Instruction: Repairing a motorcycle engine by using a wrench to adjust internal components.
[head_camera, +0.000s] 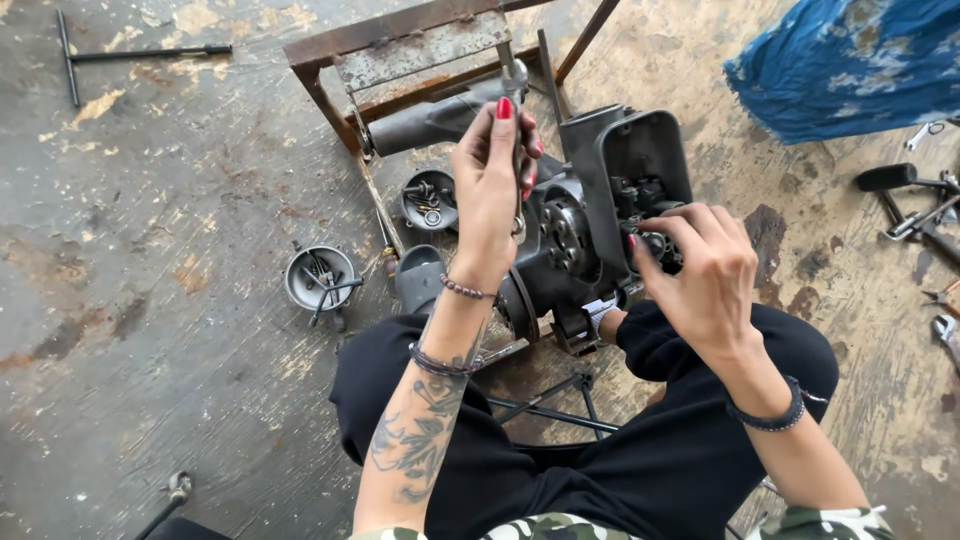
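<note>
The left hand (488, 195) is wrapped tight around a thin grey metal tool (516, 90) that stands straight up. The right hand (705, 270) pinches a small dark round part (655, 243) inside the big black metal engine case (600, 210). The engine sits between both hands, on a rusty metal frame (400, 45). Left of the tool hand, two round grey metal bowls (320, 278) hold little bolts.

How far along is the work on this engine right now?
Done: the engine sits on a rusty stand with its cover open, and small parts lie in two bowls. In hand: the left hand holds a tool upright, while the right hand works inside the housing. Left: loose parts remain unfitted.
</note>
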